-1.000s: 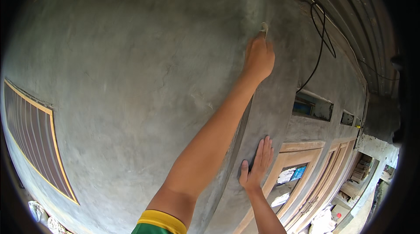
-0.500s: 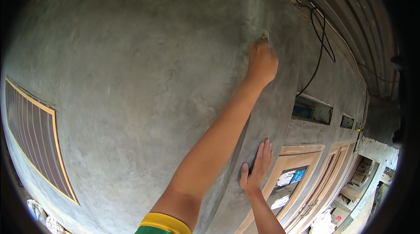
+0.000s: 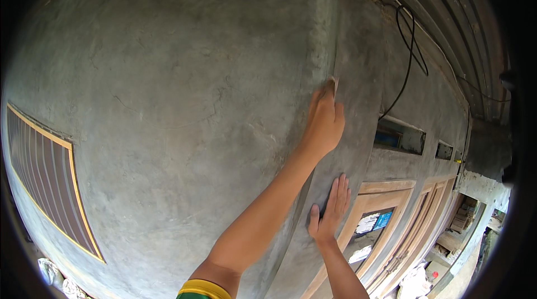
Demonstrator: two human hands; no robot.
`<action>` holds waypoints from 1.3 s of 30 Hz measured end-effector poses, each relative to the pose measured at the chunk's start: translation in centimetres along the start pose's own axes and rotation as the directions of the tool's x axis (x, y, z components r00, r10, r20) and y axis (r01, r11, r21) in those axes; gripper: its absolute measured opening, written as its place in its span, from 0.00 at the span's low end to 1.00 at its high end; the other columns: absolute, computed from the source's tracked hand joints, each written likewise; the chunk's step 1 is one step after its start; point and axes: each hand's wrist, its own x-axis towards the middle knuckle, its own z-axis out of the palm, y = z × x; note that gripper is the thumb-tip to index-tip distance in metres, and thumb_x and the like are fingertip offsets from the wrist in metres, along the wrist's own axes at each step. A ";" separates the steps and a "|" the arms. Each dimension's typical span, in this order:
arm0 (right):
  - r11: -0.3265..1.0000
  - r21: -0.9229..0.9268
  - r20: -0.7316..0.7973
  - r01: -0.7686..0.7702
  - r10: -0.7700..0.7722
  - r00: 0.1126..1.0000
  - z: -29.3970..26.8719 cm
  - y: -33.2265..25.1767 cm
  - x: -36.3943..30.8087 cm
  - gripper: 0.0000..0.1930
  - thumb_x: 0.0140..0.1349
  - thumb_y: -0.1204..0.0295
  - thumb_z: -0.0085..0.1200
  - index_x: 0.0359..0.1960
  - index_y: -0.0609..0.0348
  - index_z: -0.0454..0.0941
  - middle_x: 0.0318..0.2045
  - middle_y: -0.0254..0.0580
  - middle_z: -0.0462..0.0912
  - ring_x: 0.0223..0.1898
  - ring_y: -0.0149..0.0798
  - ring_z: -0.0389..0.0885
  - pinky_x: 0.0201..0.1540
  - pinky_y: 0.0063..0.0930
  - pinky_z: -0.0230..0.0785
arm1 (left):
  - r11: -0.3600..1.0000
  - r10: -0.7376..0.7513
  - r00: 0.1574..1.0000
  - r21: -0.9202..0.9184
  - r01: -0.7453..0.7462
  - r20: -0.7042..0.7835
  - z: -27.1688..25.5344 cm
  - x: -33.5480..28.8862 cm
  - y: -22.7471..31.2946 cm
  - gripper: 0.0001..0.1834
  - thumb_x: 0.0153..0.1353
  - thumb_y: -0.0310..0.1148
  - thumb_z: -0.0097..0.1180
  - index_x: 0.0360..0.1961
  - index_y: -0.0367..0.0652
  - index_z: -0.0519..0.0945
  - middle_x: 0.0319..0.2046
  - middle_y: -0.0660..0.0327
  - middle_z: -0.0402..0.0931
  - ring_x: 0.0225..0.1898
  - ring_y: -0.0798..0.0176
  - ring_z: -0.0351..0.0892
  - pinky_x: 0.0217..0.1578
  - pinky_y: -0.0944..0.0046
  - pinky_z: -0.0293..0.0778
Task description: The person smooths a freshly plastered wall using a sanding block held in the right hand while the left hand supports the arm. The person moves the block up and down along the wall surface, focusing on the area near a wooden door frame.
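Observation:
My left hand (image 3: 325,121) is closed on a thin, pale-brown folded sheet (image 3: 335,84), its upper edge showing past the fingertips. The sheet touches the grey plastered wall (image 3: 168,92) at a raised vertical corner line (image 3: 336,31). I cannot make out its surface or exact kind. Lower and to the right, my right hand (image 3: 331,209) lies flat on the narrow wall face, fingers pointing up and thumb out to the left. It holds nothing.
At far left is a striped window panel (image 3: 47,179) in a yellow frame. Beside my right hand stand wooden window frames (image 3: 386,188), under a small vent opening (image 3: 400,137). A black cable (image 3: 411,64) hangs at upper right below the corrugated roofing (image 3: 464,36).
My left hand has slid down the wall's corner line with the sheet, and the forearm has lowered with it. My right hand stays flat at nearly the same place.

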 end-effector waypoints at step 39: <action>0.980 -0.194 0.039 0.051 -0.044 0.998 1.0 -0.1 -0.4 0.43 0.73 0.46 0.43 0.76 0.72 0.51 0.77 0.70 0.51 0.79 0.68 0.47 0.77 0.60 0.37 | 0.986 -0.093 0.994 -0.141 0.084 -0.052 0.7 -14.2 -0.8 0.27 0.64 0.20 0.49 0.62 0.13 0.67 0.68 0.25 0.62 0.73 0.32 0.58 0.74 0.44 0.59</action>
